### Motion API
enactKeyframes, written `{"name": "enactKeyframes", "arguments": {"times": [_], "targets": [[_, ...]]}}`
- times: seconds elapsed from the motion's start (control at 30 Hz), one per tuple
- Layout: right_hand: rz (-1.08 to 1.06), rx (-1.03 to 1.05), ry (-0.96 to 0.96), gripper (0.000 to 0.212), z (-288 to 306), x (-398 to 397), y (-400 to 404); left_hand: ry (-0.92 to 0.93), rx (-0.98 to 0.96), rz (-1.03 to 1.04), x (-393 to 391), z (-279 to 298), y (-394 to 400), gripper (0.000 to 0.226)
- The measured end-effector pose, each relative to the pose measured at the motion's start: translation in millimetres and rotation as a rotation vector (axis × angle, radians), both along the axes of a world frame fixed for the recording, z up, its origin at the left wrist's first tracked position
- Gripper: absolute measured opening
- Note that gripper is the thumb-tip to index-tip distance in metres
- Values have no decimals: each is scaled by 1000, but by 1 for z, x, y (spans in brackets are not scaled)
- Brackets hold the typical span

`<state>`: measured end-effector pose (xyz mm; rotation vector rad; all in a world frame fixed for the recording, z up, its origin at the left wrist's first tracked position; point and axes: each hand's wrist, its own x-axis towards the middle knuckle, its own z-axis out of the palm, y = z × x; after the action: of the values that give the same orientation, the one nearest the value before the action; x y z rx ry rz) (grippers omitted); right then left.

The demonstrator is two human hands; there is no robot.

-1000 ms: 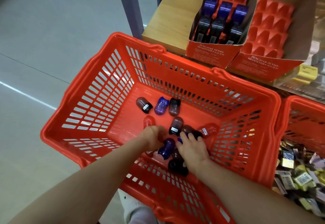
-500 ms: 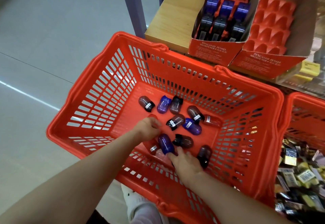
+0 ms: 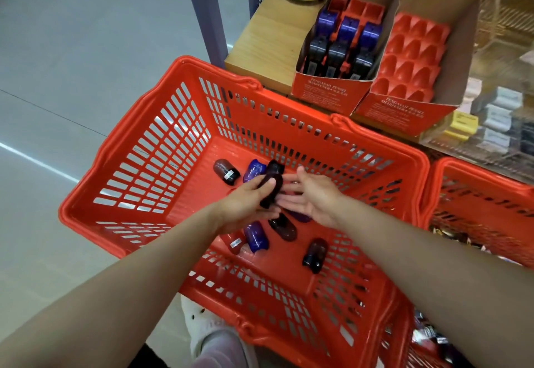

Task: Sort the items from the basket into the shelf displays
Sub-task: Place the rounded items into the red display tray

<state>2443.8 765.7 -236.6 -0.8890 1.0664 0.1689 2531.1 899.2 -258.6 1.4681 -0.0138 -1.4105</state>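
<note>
**Dark sharpener held above the basket floor, both hands inside the rim**

Your hands sit in the middle of the red basket point(image 3: 161, 147), well below its rim, with slatted walls on all four sides. The far rim lies just under the front edge of the wooden shelf point(image 3: 265, 38), so the way up to the displays passes over that rim. To the left of the basket there is only grey floor point(image 3: 72, 49); on the right its wall touches a second red basket point(image 3: 485, 194) holding small wrapped packets.

Your left hand point(image 3: 245, 202) holds a dark sharpener point(image 3: 270, 187), the fingers curled round its lower part and the thumb along its side, so it stands roughly upright above the basket floor. Your right hand point(image 3: 312, 197) is palm-up just beside it, fingers straight and slightly spread, the tips near or touching the sharpener; you cannot tell which.

On the basket floor lie loose sharpeners: a brown-tinted one point(image 3: 226, 171) and a blue one point(image 3: 254, 170) toward the far side, and a red one point(image 3: 235, 244), a second blue one point(image 3: 256, 236), a dark maroon one point(image 3: 284, 227) and a near-black one point(image 3: 315, 255) toward the near side. Another is partly hidden under your right hand.

On the shelf, the left display box point(image 3: 332, 90) holds rows of black, purple and red sharpeners standing in an orange tray, with a couple of slots free at the back. The right display box point(image 3: 404, 110) shows an orange tray of bare pockets.

The held sharpener is a small, rounded capsule of translucent dark plastic.
</note>
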Motion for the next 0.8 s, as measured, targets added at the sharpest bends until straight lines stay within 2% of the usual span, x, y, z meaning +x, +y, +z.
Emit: {"name": "enactKeyframes", "arguments": {"times": [0.07,0.13,0.17,0.23,0.3,0.37,0.43,0.47,0.53,0.67,0.73,0.8], "targets": [[212,-267,143,29,4,-5,-17,-45,62,68,7,3,6,21],[640,-730,364,22,0,-16,-32,-103,135,92,16,0,15,19],[892,-874,433,23,1,-21,-32,-114,167,118,20,-1,19,20],[1276,-920,508,34,-1,-31,-20,-122,201,183,24,-4,24,21],[1441,-874,546,64,-13,-39,-1,-113,188,209,26,-4,24,11],[1500,-862,570,92,-30,-47,16,-90,146,197,26,-2,22,11],[1543,-884,608,102,-42,-51,28,-74,110,202,26,0,20,13],[1563,-925,619,97,-46,-53,32,-68,100,224,26,3,20,11],[1551,-1065,570,73,-48,-53,37,-61,85,264,28,8,20,8],[1347,-1179,492,48,-31,-45,25,-21,29,225,33,25,23,17],[1206,-1129,458,36,-9,-37,13,-30,2,150,31,41,24,24],[846,-882,314,21,23,-24,1,-48,-50,117,25,62,20,28]]}}
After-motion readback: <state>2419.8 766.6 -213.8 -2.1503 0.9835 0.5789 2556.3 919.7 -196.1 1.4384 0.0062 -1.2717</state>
